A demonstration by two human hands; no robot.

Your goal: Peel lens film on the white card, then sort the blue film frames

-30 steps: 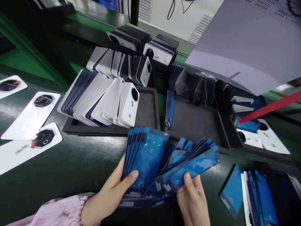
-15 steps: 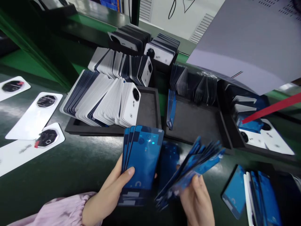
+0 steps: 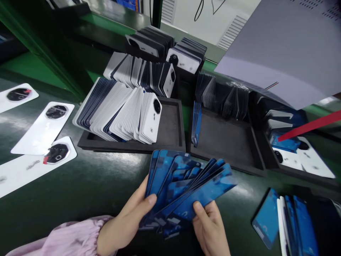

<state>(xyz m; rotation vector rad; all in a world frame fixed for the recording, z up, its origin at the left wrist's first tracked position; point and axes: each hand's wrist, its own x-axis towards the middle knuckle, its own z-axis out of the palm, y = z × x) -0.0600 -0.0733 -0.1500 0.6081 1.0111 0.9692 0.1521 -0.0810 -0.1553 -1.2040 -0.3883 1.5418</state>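
Observation:
Several blue film-covered panels (image 3: 183, 188) form one overlapping fan between my hands, low in the centre. My left hand (image 3: 133, 213) grips the left side of the fan, thumb on top. At its lower right, my right hand (image 3: 209, 224) holds the panels with the thumb over the front one. Beyond them, a black tray (image 3: 170, 147) bears a long leaning row of white panels (image 3: 151, 122). To its right, another black tray (image 3: 226, 140) has a few blue panels (image 3: 196, 124) at its left side and dark panels along its back.
White panels (image 3: 39, 133) with round dark camera areas lie at the left. A blue panel (image 3: 266, 217) and a stack (image 3: 305, 224) are at the lower right. A grey machine (image 3: 279, 46) with a red strip (image 3: 314, 124) below it overhangs the upper right.
My right hand's blue panels have moved left against those in my left hand, and the two bunches now overlap. The view has shifted slightly.

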